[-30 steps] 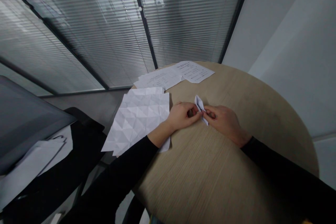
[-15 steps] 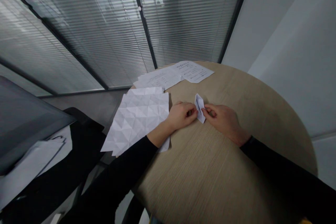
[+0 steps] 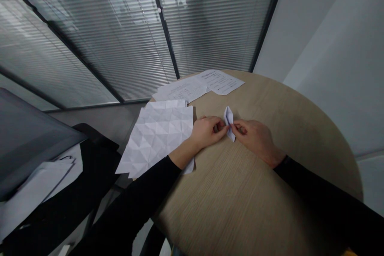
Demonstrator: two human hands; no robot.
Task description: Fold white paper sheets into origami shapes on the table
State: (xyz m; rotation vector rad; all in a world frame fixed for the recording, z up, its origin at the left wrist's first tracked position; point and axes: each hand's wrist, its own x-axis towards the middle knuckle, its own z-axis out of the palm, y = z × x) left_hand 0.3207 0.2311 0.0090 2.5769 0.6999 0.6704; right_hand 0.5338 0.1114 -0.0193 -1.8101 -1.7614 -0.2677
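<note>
A small folded piece of white paper (image 3: 229,115), narrow with pointed ends, is held between my two hands just above or on the round wooden table (image 3: 228,200). From the left, my left hand (image 3: 209,130) pinches its edge between thumb and forefinger. On the opposite edge, my right hand (image 3: 253,135) grips it the same way, its other fingers curled in. A dark slit or crease line runs along the paper's middle. Beside my left forearm lies a creased white sheet (image 3: 159,128) marked with a grid of triangular folds.
Printed sheets (image 3: 223,82) lie at the table's far edge, near the glass partition with blinds (image 3: 210,28). To the left, a black chair (image 3: 99,160) bears more papers (image 3: 39,184). A pale wall (image 3: 339,68) stands on the right.
My left fingertips have shifted slightly right, closer to my right fingertips. The folded paper looks narrower across its middle, its sides drawn inward. My right hand is nearly still.
</note>
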